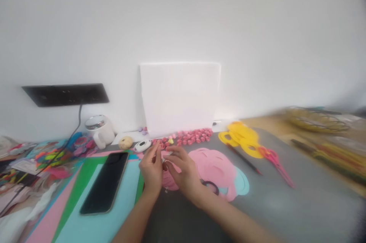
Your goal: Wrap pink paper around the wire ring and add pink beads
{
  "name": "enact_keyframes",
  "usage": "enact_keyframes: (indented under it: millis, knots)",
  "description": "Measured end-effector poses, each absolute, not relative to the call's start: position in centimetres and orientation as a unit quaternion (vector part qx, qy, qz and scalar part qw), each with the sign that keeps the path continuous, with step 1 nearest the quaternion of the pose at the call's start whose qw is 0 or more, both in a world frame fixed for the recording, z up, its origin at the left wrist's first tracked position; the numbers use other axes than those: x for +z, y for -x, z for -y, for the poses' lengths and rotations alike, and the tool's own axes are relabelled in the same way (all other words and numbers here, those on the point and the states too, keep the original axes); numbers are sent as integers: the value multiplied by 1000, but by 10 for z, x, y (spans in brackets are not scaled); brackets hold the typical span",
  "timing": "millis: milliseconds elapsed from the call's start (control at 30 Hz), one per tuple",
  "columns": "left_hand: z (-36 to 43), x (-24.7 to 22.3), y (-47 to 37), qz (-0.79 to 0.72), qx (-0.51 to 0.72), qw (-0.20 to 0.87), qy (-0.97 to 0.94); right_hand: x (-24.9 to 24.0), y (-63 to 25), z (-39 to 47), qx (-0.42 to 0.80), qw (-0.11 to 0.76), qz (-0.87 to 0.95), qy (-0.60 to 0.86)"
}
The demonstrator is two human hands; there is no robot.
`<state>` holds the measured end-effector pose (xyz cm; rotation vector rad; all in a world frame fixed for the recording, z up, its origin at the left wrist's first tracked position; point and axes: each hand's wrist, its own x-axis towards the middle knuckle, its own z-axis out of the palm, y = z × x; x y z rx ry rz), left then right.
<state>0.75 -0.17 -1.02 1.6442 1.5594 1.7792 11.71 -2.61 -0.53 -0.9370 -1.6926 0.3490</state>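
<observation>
My left hand [151,170] and my right hand [185,172] meet over the near middle of the dark grey mat [183,220]. The left fingers are pinched together, pointing up. My right thumb and fingers curl in against them, around something too small and blurred to name. Beneath and behind my hands lie pink paper pieces [170,182]. More pink paper cut-outs with curved slits [210,166] lie right of my right hand, over a light blue cut-out [242,182]. Just beyond my fingertips many small pink rolled paper roses [194,137] are gathered in a cluster.
Leftward, a black phone [105,182] lies on coloured paper sheets [74,189], with a white mug [100,130] behind. Rightward are yellow cut-outs [243,136], a pencil [246,161] and pink scissors [277,164]. A white board [181,98] leans on the wall.
</observation>
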Motion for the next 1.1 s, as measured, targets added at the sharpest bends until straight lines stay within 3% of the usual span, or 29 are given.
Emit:
enact_keyframes:
  millis: [233,467,600,700,767,933,1100]
  knots:
    - [5,-4,-9,-549,627,198,-517,29,-150,45,123,459,767,431]
    - [1,-4,-8,-542,639,226,-497,18,-222,77,117,172,789,578]
    - [1,-4,-9,-540,615,264,-511,2,-223,89,93,110,798,586]
    - [2,-1,-10,-552,597,299,-499,-1,-216,92,61,121,804,579]
    - [3,1,-10,-553,596,309,-493,3,-216,94,103,154,800,570]
    - [4,1,-10,-545,597,324,-492,17,-223,97,357,307,698,539]
    - [4,-1,-10,-542,594,323,-499,12,-215,102,659,435,484,376]
